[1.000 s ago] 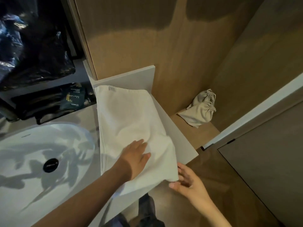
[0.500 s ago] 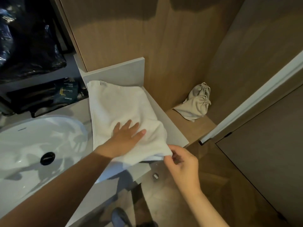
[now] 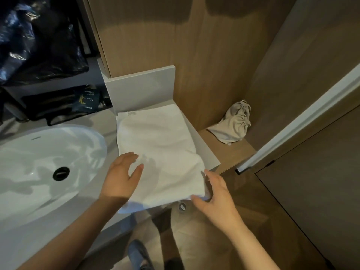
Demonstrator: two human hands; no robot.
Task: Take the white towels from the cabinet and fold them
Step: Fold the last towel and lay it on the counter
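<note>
Beside the sink (image 3: 39,152), the towel (image 3: 159,149) should fold neatly if the left hand (image 3: 119,178), fingers loose, pins it while the right hand (image 3: 216,191), gripping the corner farthest from the sink, carries that across squarely.

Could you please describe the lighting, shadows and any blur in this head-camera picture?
Head view: dim, warm light, with the towel brightest and nearly textureless. Head view: mottled shadows and reflections cross the sink; glints show on the black bag. Head view: the left hand looks slightly soft; the wooden wall has edges that lean outward.
</note>
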